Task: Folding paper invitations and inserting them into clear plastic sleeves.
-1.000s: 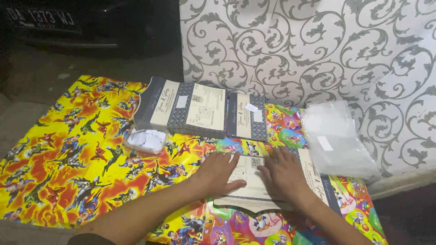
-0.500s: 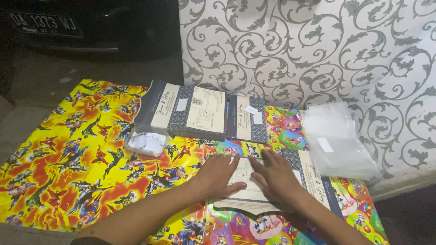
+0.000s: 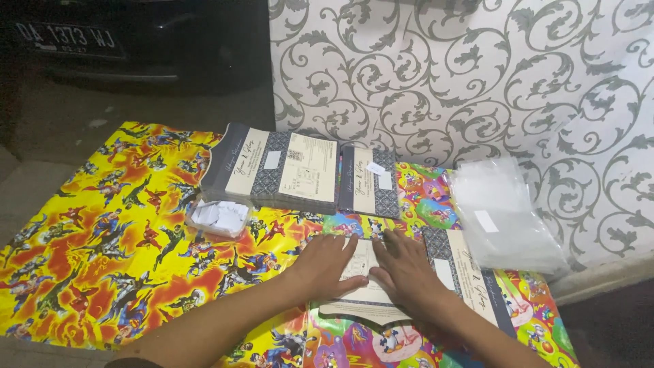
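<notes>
Two hands press flat on a cream folded card with a dark patterned border, lying on a bright cartoon-printed cloth.

The left hand and right hand lie palm down, fingers spread, side by side on the cream card, gripping nothing. The card sits at the near edge of the cloth. Beyond it lie two stacks of similar cards: a wide one and a narrower one. One small clear tray of white paper slips sits at left; one pile of clear plastic sleeves lies at right.
</notes>
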